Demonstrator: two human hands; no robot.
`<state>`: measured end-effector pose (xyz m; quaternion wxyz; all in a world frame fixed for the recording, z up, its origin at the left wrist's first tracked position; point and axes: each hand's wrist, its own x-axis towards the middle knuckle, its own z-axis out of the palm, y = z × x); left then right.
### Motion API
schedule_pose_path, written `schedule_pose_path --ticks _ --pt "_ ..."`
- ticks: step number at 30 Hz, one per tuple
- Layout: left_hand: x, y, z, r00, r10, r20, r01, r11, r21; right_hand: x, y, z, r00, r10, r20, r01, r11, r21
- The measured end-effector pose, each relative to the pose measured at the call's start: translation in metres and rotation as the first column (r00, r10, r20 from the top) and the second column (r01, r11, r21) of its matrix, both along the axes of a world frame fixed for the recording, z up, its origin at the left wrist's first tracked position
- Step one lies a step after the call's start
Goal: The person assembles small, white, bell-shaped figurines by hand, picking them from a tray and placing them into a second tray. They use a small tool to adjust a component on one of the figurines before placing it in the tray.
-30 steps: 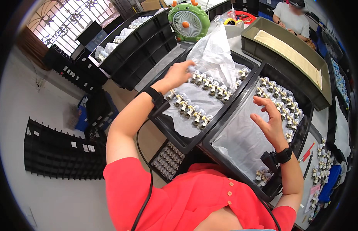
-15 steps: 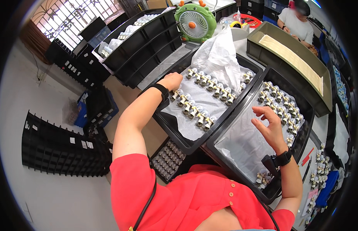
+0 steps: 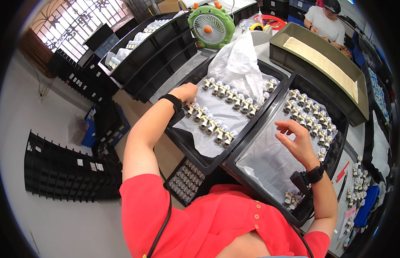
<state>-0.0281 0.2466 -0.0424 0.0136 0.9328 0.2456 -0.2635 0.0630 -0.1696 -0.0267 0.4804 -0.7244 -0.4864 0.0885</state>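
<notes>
My left hand (image 3: 185,92) reaches over the left black tray (image 3: 211,167), at the left end of the front row of small figurines (image 3: 204,119). Its fingers are curled together by the end figurine; the fingertips are mostly hidden, so what they hold cannot be made out. These figurines have clear domed heads, white and yellow bodies and dark bases, and stand on white sheeting (image 3: 210,148). My right hand (image 3: 297,138) hovers above the right black tray (image 3: 234,168), thumb and bent fingers apart, with nothing visible between them. Several rows of similar figurines (image 3: 309,114) stand beyond it.
Crumpled white sheeting (image 3: 236,64) rises at the left tray's back. Stacked black crates (image 3: 159,56) and a green fan (image 3: 210,28) stand behind. An olive bin (image 3: 314,79) lies back right, with a person (image 3: 324,23) beyond. More figurines (image 3: 293,198) sit in the right tray's near corner.
The whole view has shifted slightly, moving the scene a little left. My left hand stays at the end of the front row; my right hand still hovers, its thumb and forefinger slightly closer together.
</notes>
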Motion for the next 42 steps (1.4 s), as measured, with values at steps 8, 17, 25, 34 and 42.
schedule_pose_path --ticks 8,17,25,34,42 --pt "0.081 -0.024 0.009 0.498 -0.055 0.865 0.304 0.946 -0.114 0.005 -0.002 -0.008 0.999 -0.005 -0.043 0.004 0.999 -0.035" --pt "0.132 -0.037 0.001 0.678 0.174 0.714 0.067 0.953 -0.296 0.012 -0.006 0.001 0.996 -0.059 -0.060 0.060 0.998 0.007" --pt "-0.014 -0.079 0.082 0.710 0.235 0.664 0.261 0.788 -0.558 0.005 -0.006 0.004 0.997 -0.007 -0.078 0.009 1.000 0.017" --pt "-0.159 -0.153 0.101 0.921 0.244 0.304 0.087 0.632 -0.770 -0.003 -0.001 0.002 0.999 0.015 -0.039 -0.015 1.000 0.017" --pt "-0.139 -0.150 0.167 0.858 0.000 0.513 0.391 0.647 -0.654 -0.022 0.008 0.018 0.989 0.117 0.090 -0.113 0.992 -0.052"
